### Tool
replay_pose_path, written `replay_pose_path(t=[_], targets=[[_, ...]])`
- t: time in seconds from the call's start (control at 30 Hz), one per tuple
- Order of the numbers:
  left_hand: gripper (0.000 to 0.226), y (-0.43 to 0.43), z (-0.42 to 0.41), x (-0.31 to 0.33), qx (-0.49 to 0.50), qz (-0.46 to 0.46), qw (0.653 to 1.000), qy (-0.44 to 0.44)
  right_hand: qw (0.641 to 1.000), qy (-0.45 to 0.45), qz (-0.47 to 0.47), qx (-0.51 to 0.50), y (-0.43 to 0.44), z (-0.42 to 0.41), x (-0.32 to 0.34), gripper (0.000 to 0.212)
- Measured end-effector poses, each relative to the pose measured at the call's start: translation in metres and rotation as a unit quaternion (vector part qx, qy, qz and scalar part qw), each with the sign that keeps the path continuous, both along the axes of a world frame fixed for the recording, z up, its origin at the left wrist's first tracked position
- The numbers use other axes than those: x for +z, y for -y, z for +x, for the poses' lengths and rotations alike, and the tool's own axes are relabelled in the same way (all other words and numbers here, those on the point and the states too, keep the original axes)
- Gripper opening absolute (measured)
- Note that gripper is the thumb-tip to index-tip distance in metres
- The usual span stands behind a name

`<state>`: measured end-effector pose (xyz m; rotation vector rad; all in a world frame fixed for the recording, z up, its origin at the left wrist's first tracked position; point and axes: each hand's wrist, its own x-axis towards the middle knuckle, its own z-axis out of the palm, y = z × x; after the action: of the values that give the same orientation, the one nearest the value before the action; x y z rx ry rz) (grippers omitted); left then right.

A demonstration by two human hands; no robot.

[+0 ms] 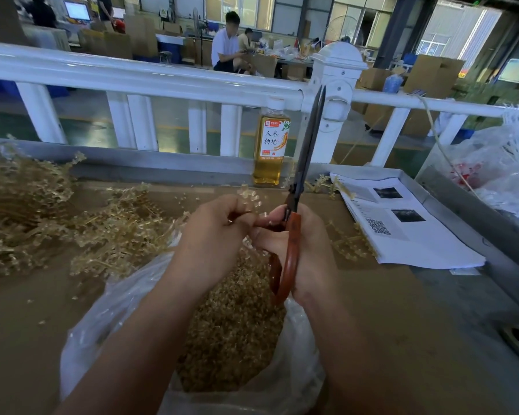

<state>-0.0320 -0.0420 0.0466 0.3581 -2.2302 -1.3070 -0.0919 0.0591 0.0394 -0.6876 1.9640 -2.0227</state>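
Two hands in play at the centre of the bench (27, 324), and one pair of scissors (300, 172) between them. Your right hand (312, 253) grips the orange handle, fingers (270, 224) curled round it, and the two dark blades point up toward 12 o'clock, lying almost flat against each other. Your left hand (213, 232) sits just beside it at 9 o'clock, knuckles nearly touching the right. Its fingers (237, 209) are bunched together, pinching one small clear plastic sprig (249, 194) that pokes out above them, close to the scissors' pivot.

Directly beneath both hands, at 6 o'clock, one clear plastic bag (102, 310) lies open, holding a heap of amber cut bits (231, 324), far too many to count. Out at 9 o'clock, one big tangled pile of sprigs (27, 205) spreads over the bench, again past counting. A few loose sprigs (351, 241) lie at 3 o'clock, touching the edge of one stack of papers (417, 241). Its top sheet shows two dark photos and one QR code.

At 12 o'clock, one bottle (271, 145) of amber drink stands upright against the white railing (162, 76), just left of the blades. A second plastic bag (498, 163), crumpled, sits at 2 o'clock.
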Motion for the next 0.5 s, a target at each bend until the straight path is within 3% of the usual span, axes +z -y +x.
replay_pose_path(t=[0.13,0.23,0.37,0.5], targets=[[0.016,-0.007,-0.005,-0.004,0.01,0.125,0.991,-0.044,1.0,0.012,0.0,-0.018,-0.001,-0.001,0.0,0.031],[0.023,-0.016,-0.008,-0.008,0.024,0.206,0.976,-0.066,0.996,-0.025,0.054,-0.07,-0.003,-0.005,-0.001,0.029],[0.024,-0.013,-0.009,-0.009,0.043,0.224,0.969,-0.089,0.997,0.024,0.048,-0.052,0.002,-0.002,-0.001,0.032],[0.023,-0.005,-0.006,-0.004,0.031,0.189,0.977,-0.098,0.998,0.006,0.052,-0.036,0.001,0.003,0.002,0.033]])
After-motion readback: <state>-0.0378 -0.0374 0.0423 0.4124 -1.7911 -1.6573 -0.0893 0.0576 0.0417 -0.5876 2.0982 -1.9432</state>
